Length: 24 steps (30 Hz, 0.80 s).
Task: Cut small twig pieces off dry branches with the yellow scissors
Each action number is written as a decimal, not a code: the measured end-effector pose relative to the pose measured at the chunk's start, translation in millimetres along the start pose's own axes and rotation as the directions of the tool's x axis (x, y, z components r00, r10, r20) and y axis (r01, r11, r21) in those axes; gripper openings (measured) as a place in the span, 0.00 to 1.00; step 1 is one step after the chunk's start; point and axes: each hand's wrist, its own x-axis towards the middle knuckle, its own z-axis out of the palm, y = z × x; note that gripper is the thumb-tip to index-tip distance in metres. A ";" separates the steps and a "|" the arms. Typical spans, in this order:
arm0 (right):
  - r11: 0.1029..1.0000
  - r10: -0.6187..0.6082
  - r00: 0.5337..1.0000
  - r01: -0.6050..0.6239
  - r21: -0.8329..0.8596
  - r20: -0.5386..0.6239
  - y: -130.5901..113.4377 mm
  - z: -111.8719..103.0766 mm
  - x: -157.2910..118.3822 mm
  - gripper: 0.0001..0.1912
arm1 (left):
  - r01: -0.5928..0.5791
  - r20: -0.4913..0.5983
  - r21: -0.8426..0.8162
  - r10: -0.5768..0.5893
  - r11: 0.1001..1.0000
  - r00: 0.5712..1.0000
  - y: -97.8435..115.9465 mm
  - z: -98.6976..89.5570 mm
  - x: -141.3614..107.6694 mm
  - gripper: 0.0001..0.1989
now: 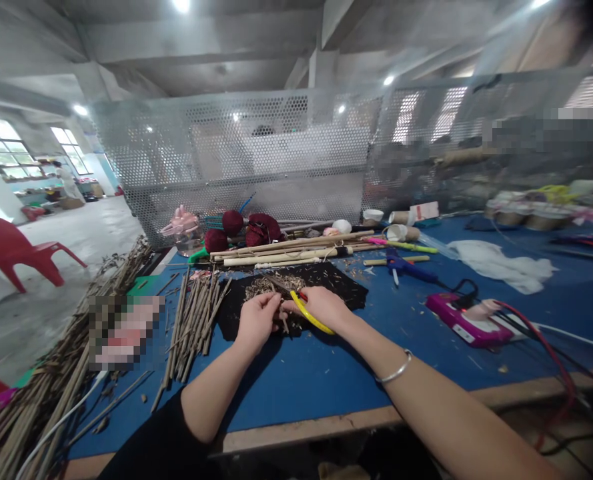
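Note:
My right hand (326,308) is closed round yellow-handled cutters (303,311), their dark blades pointing up and left over a pile of small wood chips (261,287). Close beside it, the fingers of my left hand (256,320) are pinched together; whatever is between them is too small and hidden to name. Both hands are over a black cloth (349,290) on the blue table (306,393), with the chips scattered across it. Left of the cloth lies a loose bundle of thin brown sticks (191,327).
A long heap of dry stalks (71,373) covers the table's left edge. Dark red yarn balls (232,223) and pale rods (276,257) lie at the back. On the right are a blue glue gun (409,268), a purple power strip (469,321) with cables and white cloth (501,263).

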 end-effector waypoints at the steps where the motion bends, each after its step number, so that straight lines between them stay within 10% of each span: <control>1: 1.000 -0.008 1.000 0.008 -0.006 -0.010 0.2 -0.3 -0.4 0.31 | -0.006 -0.010 -0.019 0.006 1.000 1.000 -0.2 -0.1 0.4 0.16; 24: 0.996 -0.082 0.994 0.080 -0.028 -0.074 -3.8 13.3 -3.5 0.31 | -0.065 -0.010 0.016 0.065 0.998 0.998 -3.5 0.4 -0.4 0.14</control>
